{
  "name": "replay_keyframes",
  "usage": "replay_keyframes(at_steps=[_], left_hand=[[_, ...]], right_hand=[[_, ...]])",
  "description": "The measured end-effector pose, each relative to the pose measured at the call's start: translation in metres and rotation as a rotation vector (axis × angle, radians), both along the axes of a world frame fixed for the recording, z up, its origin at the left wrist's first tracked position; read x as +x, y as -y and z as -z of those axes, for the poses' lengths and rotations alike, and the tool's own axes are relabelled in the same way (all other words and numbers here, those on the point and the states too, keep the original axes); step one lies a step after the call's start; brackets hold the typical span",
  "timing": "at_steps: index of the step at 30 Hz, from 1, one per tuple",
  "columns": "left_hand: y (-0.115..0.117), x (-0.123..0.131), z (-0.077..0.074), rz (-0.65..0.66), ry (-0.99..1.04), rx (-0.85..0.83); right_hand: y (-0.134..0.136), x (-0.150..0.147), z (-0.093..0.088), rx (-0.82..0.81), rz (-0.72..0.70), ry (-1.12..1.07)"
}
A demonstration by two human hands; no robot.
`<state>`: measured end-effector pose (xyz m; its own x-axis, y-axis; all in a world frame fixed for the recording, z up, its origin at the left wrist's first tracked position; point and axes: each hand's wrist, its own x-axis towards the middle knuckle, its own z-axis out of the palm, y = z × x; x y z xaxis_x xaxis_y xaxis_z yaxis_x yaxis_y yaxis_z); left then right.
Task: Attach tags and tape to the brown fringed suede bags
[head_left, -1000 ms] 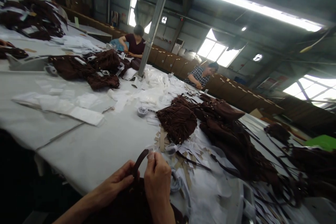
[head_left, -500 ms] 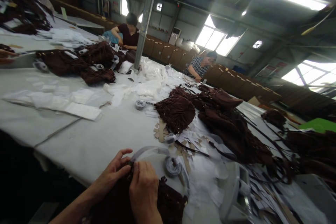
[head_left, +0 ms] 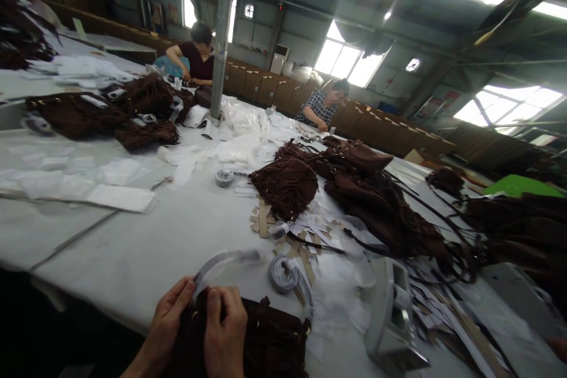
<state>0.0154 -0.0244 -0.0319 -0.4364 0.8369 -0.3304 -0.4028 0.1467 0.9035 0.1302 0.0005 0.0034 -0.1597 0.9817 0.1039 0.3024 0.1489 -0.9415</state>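
A dark brown fringed suede bag (head_left: 261, 342) lies at the near edge of the grey table (head_left: 146, 248). My left hand (head_left: 170, 322) and my right hand (head_left: 224, 331) rest on its top left corner, fingers pinched together where a pale wrapped strap (head_left: 221, 260) arches up from the bag. Both hands grip the strap's end at the bag. A roll of whitish wrapping tape (head_left: 283, 274) lies just right of the strap.
Piles of brown fringed bags (head_left: 376, 201) cover the table's right and far left. Paper and plastic scraps lie between. A grey tool (head_left: 390, 319) stands right of my bag. Two people work at the far side, by a metal post (head_left: 220, 35).
My hands and the bag have come down and nearer to me. The dark strap that stood bare is now covered in pale wrapping. The view has swung to the right.
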Motion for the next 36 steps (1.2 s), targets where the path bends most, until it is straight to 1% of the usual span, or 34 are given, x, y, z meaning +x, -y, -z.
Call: replay_keyframes(at_steps=[2, 3, 4, 5, 7, 9, 11, 14, 17, 21, 25, 29, 31, 33, 35, 36], left_hand=[[0.004, 0.002, 0.000, 0.073, -0.080, 0.029], [0.007, 0.003, -0.001, 0.097, -0.140, 0.045], [0.009, 0.003, -0.002, 0.113, -0.206, 0.065], [0.011, 0.003, -0.005, 0.135, -0.270, 0.092], [0.013, 0.003, -0.008, 0.204, -0.357, 0.168], [0.014, 0.002, -0.009, 0.238, -0.397, 0.226], [0.014, -0.001, -0.007, 0.230, -0.407, 0.218], [0.015, -0.005, 0.003, 0.255, -0.391, 0.175], [0.019, -0.009, 0.014, 0.286, -0.394, 0.175], [0.024, -0.017, 0.028, 0.316, -0.418, 0.150], [0.028, -0.022, 0.034, 0.353, -0.457, 0.126], [0.031, -0.019, 0.035, 0.287, -0.518, 0.154], [0.031, -0.022, 0.035, 0.303, -0.553, 0.143], [0.027, -0.031, 0.032, 0.364, -0.599, 0.122], [0.017, -0.045, 0.021, 0.445, -0.665, 0.111], [0.010, -0.051, 0.011, 0.472, -0.699, 0.110]], right_hand=[[-0.010, 0.007, 0.000, -0.318, 0.158, -0.297], [-0.016, 0.010, -0.001, -0.455, 0.208, -0.450], [-0.023, 0.012, -0.002, -0.563, 0.225, -0.594], [-0.030, 0.014, -0.003, -0.638, 0.223, -0.717], [-0.042, 0.015, -0.008, -0.703, 0.207, -0.870], [-0.052, 0.018, -0.015, -0.692, 0.223, -0.929], [-0.058, 0.023, -0.022, -0.651, 0.242, -0.955], [-0.062, 0.034, -0.036, -0.573, 0.225, -0.987], [-0.060, 0.050, -0.047, -0.494, 0.217, -0.981], [-0.058, 0.069, -0.053, -0.424, 0.244, -0.922], [-0.059, 0.081, -0.054, -0.371, 0.235, -0.821], [-0.059, 0.085, -0.063, -0.305, 0.239, -0.763], [-0.058, 0.088, -0.069, -0.268, 0.276, -0.718], [-0.057, 0.091, -0.073, -0.213, 0.302, -0.648], [-0.057, 0.094, -0.076, -0.163, 0.299, -0.577], [-0.057, 0.095, -0.078, -0.147, 0.288, -0.550]])
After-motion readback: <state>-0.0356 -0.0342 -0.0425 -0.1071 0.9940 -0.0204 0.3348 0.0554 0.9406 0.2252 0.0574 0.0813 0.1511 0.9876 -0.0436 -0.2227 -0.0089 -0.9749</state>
